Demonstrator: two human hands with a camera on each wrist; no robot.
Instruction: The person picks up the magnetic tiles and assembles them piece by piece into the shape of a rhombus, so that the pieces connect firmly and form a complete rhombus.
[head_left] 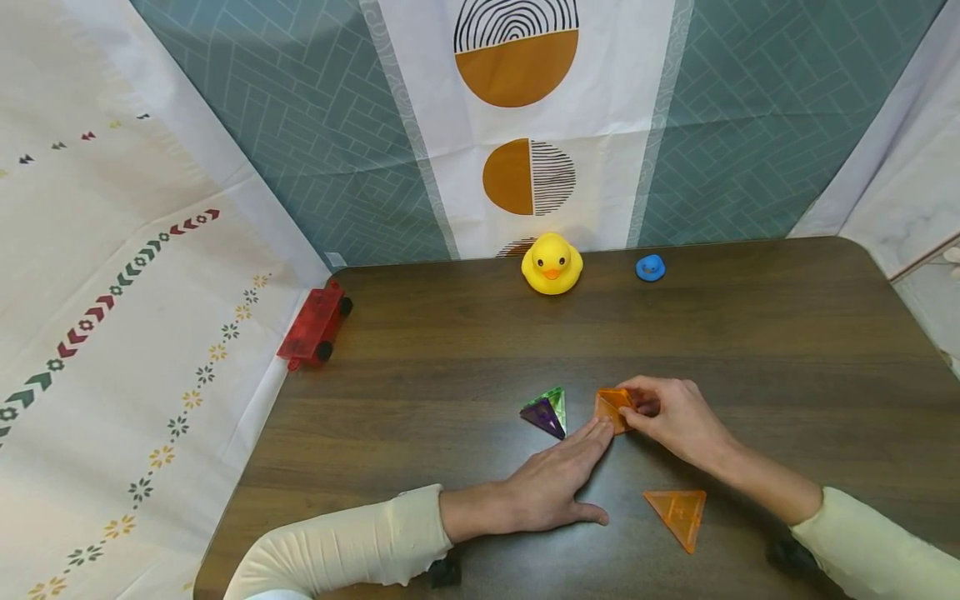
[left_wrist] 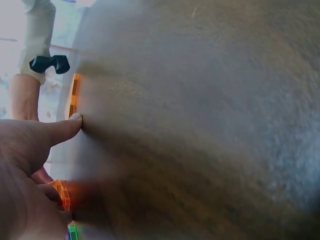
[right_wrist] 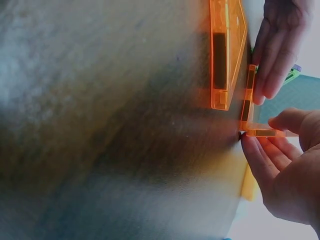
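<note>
So the right hand [head_left: 671, 417] is pinching a small orange tile piece [head_left: 613, 407] standing up mid-table [head_left: 750, 333], fingers curled around it. The left hand [head_left: 555, 487] is lying flat, straight fingertips touching that piece's near edge. A purple-green pyramid [head_left: 547, 410] is sitting just beside it, and a loose orange triangle [head_left: 677, 512] is lying nearer the person.

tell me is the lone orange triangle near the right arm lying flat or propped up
Lying flat: the orange triangle shows its whole face on the table, untouched by either hand.
</note>
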